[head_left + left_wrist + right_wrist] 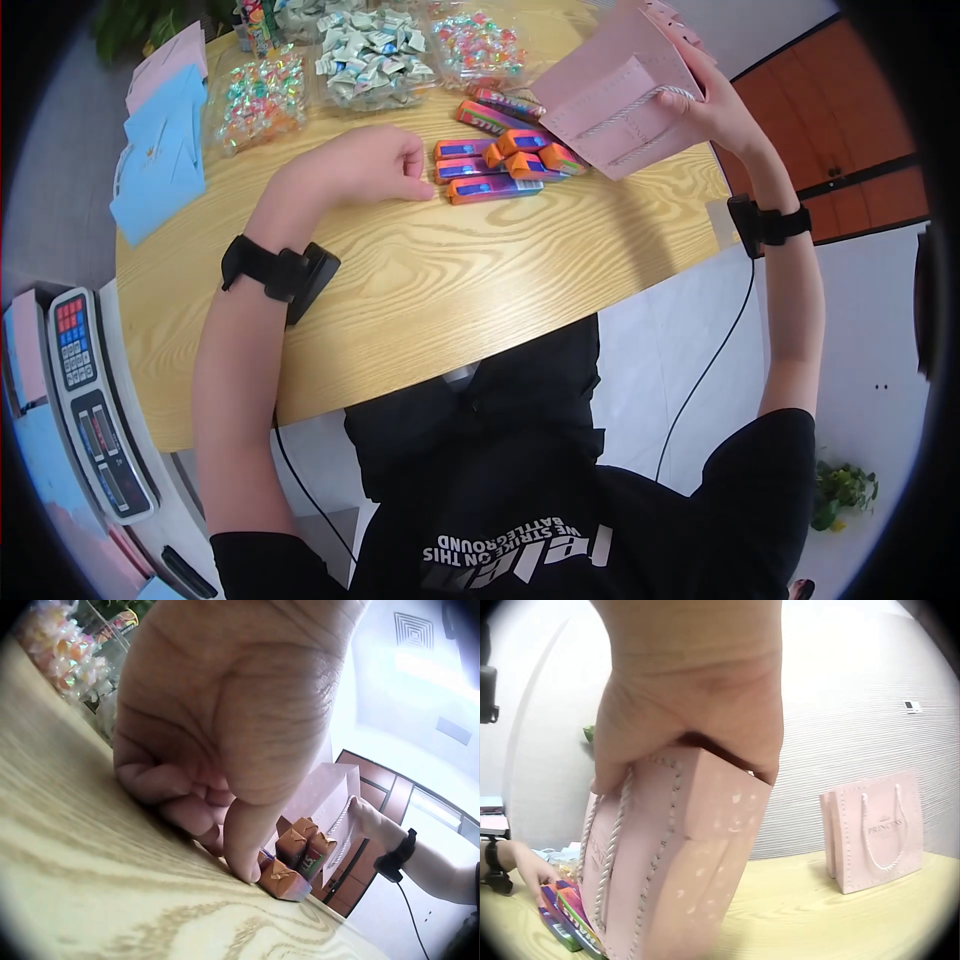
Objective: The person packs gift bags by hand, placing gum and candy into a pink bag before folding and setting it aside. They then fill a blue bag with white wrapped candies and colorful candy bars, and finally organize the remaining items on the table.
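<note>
My right hand grips a pink paper gift bag with white rope handles. The bag is tilted at the table's right side, its lower edge beside several orange-and-purple candy packs. In the right wrist view, fingers and thumb straddle the upper end of the bag. My left hand rests on the table left of the packs, fingers loosely curled with nothing in them. The left wrist view has its thumb tip right at the orange end of the nearest candy pack.
Clear tubs of wrapped candy line the back of the table. Blue paper bags lie at the left edge, above a scale. Another pink bag stands upright in the right wrist view. A cable hangs from the right wrist camera.
</note>
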`<state>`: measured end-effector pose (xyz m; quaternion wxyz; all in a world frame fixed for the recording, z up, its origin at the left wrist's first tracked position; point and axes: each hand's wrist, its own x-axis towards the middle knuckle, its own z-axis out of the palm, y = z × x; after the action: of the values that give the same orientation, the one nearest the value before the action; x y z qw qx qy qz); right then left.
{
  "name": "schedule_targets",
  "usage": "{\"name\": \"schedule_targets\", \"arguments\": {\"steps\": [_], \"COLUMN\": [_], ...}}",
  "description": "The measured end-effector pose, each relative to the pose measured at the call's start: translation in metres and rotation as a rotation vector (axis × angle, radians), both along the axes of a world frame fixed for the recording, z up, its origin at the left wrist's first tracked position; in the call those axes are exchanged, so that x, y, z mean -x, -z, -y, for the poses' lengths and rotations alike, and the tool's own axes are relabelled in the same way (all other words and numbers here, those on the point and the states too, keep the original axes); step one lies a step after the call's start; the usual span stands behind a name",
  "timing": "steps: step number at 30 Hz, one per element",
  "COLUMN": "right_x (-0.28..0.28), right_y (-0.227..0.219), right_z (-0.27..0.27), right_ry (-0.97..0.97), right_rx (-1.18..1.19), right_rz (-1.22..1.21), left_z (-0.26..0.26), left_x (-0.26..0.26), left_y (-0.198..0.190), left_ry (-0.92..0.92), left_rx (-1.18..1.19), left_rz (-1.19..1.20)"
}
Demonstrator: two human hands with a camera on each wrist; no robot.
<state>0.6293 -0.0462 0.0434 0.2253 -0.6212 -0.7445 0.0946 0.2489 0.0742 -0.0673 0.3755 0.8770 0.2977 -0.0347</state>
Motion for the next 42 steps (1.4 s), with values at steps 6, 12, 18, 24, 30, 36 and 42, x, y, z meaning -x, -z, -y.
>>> {"name": "schedule_targets", "arguments": {"steps": [6, 12, 18, 24, 30, 36, 42], "right_x": [-0.017, -0.034, -0.019, 0.053, 0.096, 0.197, 0.276], "right_y": [0.012, 0.012, -0.011, -0.041, -0.041, -0.029, -0.031], "right_z": [0.017, 0.022, 0.021, 0.02, -0.025, -0.088, -0.102], "right_ry": [0.103, 0.148, 0.175, 0.111, -0.136, -0.48, -0.351], "right_rx": [0.074, -0.004, -0.065, -0.229, -0.396, -0.353, -0.292], "right_rz": [-0.186, -0.178, -0.087, -0.335, -0.803, -1.376, -1.824], "left_z": [0.0, 0.0, 0.002, 0.007, 0.022, 0.029, 0.015], "left_x": [0.001, 0.0, 0.002, 0.009, 0.011, 0.016, 0.033], "left_y": [0.002, 0.0, 0.0, -0.029, -0.078, -0.106, -0.12], "left_ry": [0.007, 0.009, 0.006, 0.05, -0.343, -0.445, -0.65], "left_rx": [0.014, -0.008, 0.001, -0.046, -0.296, -0.177, -0.482], "left_rz": [0.059, 0.036, 0.077, -0.02, 0.825, 1.274, 1.343]}}
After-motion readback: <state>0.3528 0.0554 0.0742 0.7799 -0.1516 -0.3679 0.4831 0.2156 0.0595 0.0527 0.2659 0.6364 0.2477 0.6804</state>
